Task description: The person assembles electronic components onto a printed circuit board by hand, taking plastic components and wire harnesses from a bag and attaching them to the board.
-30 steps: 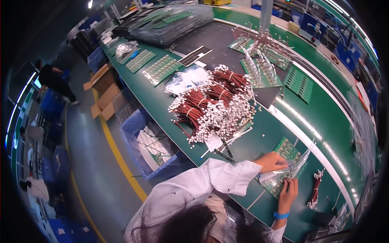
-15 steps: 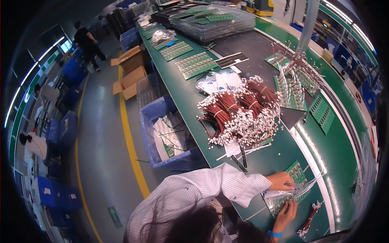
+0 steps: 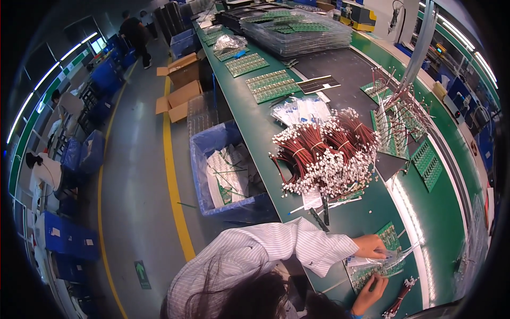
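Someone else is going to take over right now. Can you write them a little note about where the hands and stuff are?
Left hand: resting on the green board at the bench's near end.
Right hand: on the lower edge of the clear bag lying over the board; whether it grips is unclear.
Red wire bundles: heaped further up the bench, untouched. One small bundle lies by the right hand.
No wire seems attached to this board yet.

Two hands work here: the left hand [image 3: 372, 246] and the right hand [image 3: 370, 291]. Between them lies one green circuit board [image 3: 378, 260]. Beyond them lies one heap of red wire bundles [image 3: 324, 151].
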Demonstrator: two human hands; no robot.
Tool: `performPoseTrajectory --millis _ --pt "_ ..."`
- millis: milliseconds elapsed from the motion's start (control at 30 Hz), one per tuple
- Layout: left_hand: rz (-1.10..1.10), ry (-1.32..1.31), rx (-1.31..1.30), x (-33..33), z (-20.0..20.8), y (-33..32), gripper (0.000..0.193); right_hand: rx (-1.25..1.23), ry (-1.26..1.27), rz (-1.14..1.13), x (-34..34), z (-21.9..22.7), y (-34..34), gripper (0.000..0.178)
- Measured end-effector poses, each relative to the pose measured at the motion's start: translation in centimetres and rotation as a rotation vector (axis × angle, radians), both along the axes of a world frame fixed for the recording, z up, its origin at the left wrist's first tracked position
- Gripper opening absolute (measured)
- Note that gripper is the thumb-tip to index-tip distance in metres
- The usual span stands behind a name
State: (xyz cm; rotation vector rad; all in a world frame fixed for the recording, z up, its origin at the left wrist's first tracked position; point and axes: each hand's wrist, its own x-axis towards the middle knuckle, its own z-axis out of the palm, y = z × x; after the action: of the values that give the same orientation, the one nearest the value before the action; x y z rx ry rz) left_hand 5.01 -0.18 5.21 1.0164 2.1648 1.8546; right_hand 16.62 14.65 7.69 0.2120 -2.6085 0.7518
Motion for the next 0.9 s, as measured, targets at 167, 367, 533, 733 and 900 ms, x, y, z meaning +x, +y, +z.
performPoseTrajectory --millis 167,367,533,733,900 --pt "-0.022 0.001 -0.023 0.6 0.3 0.1 0.029 0.001 0.020 -0.035 0.9 1.0 -0.1 0.009" --pt "-0.006 -0.152 -0.047 0.4 0.8 -1.0 0.028 -0.106 0.111 -0.175 -0.3 1.1 0.1 0.022" --pt "0.008 -0.124 -0.067 0.0 0.2 -0.2 0.032 -0.206 0.224 -0.207 -1.4 5.0 -1.6 0.036" --pt "-0.047 -0.065 -0.106 0.1 1.6 -1.0 0.026 -0.179 0.246 -0.110 -2.6 5.6 -1.9 0.025" --pt "-0.080 -0.050 -0.144 0.9 2.3 -0.8 0.024 -0.021 0.192 -0.048 -2.0 5.4 -1.5 0.022"
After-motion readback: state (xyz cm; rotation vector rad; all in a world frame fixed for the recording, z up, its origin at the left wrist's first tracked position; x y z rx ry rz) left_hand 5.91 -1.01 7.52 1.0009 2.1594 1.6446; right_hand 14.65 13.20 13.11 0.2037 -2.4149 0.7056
